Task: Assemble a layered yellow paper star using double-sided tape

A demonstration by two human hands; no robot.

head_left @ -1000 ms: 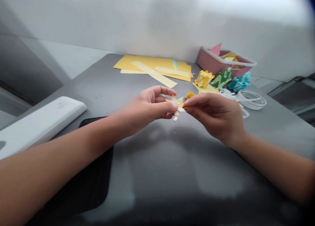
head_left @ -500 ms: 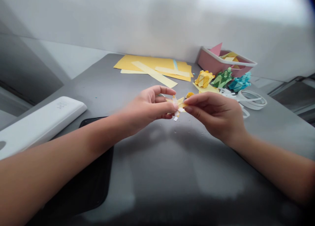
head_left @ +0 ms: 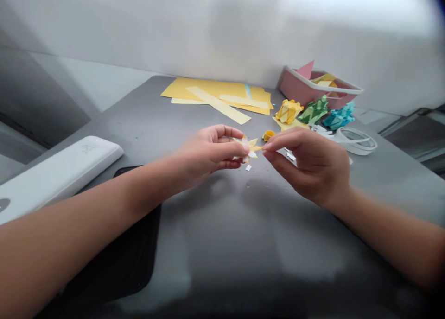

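Between the fingers of my left hand (head_left: pixel 222 147) is a small pale-yellow folded paper piece (head_left: pixel 253 147) with pointed tips, like a star or flower. Thumb and fingers are closed on it, hiding its left part. My right hand (head_left: pixel 309 163) pinches one pointed tip on its right side between thumb and forefinger. Just behind the fingertips stands a small yellow paper ring (head_left: pixel 268 135). A tiny white scrap (head_left: pixel 248 168) lies on the table below the piece, and more white scraps (head_left: pixel 290 155) are by my right fingers.
Yellow paper sheets and strips (head_left: pixel 208 88) lie at the back. Yellow (head_left: pixel 289 111), green (head_left: pixel 314 110) and blue (head_left: pixel 340 116) folded paper pieces stand before a pink basket (head_left: pixel 301 85). White tape rolls (head_left: pixel 358 140) lie right. A white device (head_left: pixel 62 173) and black tablet-like slab (head_left: pixel 139 263) are left.
My right hand has shifted slightly right, its fingertips now out at the end of the paper tip. My left hand has dropped a little, and the yellow ring shows more fully.
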